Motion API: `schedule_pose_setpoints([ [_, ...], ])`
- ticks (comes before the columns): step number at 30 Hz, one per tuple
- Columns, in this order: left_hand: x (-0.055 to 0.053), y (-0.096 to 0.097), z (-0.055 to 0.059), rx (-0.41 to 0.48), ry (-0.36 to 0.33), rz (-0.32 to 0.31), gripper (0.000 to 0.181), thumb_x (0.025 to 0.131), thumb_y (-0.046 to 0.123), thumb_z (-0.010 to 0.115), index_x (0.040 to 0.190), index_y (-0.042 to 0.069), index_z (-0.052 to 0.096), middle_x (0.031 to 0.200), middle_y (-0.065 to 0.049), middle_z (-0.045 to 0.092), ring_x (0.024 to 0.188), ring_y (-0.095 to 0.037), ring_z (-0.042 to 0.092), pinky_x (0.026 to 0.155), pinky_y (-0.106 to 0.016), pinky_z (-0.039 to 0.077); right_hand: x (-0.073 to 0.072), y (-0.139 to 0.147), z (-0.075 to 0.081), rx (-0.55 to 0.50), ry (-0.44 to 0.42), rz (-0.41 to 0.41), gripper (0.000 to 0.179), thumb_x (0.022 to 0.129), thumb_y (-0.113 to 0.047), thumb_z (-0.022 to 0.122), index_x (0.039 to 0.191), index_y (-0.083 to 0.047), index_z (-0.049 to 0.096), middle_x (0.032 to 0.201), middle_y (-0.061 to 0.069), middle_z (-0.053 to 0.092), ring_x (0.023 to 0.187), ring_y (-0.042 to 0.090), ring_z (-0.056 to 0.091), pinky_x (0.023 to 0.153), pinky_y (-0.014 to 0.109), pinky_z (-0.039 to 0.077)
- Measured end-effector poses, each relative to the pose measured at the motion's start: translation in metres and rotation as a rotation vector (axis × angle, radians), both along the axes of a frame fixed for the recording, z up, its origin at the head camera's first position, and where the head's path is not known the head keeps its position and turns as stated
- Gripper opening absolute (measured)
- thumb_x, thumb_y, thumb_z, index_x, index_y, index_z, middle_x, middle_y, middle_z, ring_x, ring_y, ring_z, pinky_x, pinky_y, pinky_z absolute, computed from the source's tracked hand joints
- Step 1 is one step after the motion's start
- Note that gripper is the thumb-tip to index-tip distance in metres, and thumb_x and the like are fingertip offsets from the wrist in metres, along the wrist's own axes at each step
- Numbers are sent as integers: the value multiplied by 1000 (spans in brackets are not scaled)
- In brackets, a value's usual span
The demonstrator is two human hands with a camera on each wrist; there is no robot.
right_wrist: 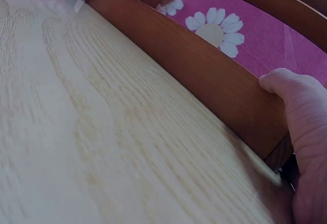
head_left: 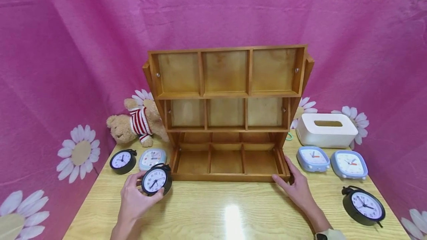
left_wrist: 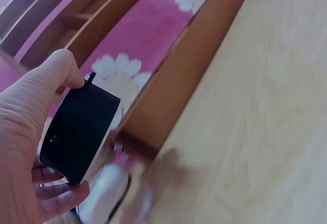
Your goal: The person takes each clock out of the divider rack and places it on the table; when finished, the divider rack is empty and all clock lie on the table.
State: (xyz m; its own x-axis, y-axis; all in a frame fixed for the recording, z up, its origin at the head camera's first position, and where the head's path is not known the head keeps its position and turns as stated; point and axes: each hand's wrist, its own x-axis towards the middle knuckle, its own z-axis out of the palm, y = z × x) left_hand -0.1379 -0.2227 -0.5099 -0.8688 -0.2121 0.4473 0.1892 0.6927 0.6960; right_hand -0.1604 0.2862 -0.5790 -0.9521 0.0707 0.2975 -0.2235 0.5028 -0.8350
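Note:
My left hand [head_left: 135, 199] grips a round black alarm clock [head_left: 155, 181] by its rim, its white dial facing up toward the head camera. In the left wrist view the thumb and fingers curl round the clock's black case [left_wrist: 82, 127]. A three-tier wooden shelf [head_left: 227, 177] with square compartments stands in the middle of the table. My right hand [head_left: 297, 188] holds its front right corner, the thumb on the front edge and the fingers along the side. In the right wrist view the thumb lies on the top of the front board [right_wrist: 204, 75].
At left lie another black alarm clock [head_left: 122, 161], a pale blue clock [head_left: 152, 158] and a teddy bear [head_left: 133, 125]. On the right are two blue clocks [head_left: 313, 158], a black alarm clock [head_left: 363, 206] and a white tissue box [head_left: 327, 136]. A pink curtain [head_left: 227, 17] hangs behind.

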Motion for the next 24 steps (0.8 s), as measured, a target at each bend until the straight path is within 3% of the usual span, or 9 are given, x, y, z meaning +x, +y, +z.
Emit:
schedule_pose_setpoints([
  [11, 16, -37, -16, -42, -140, 132, 72, 59, 23, 98, 118, -4, 67, 108, -19, 67, 97, -34, 65, 78, -32, 49, 1, 2, 0, 4, -15, 5, 87, 94, -20, 80, 164, -8, 32, 162, 24, 40, 141, 42, 43, 100, 0, 31],
  [18, 21, -49, -34, -58, -182, 141, 73, 60, 25, 99, 119, -6, 68, 108, -21, 68, 98, -34, 66, 82, -30, 45, 1, 3, -3, 22, -12, -3, 87, 93, -20, 81, 164, -7, 32, 161, 23, 41, 141, 40, 43, 101, 0, 30],
  [24, 22, -53, -35, -55, -205, 145, 75, 61, 24, 98, 122, -5, 67, 113, -23, 67, 103, -36, 64, 88, -45, 46, 2, 0, -3, 16, -15, 0, 87, 93, -20, 81, 164, -7, 33, 161, 23, 41, 140, 40, 44, 101, 0, 30],
])
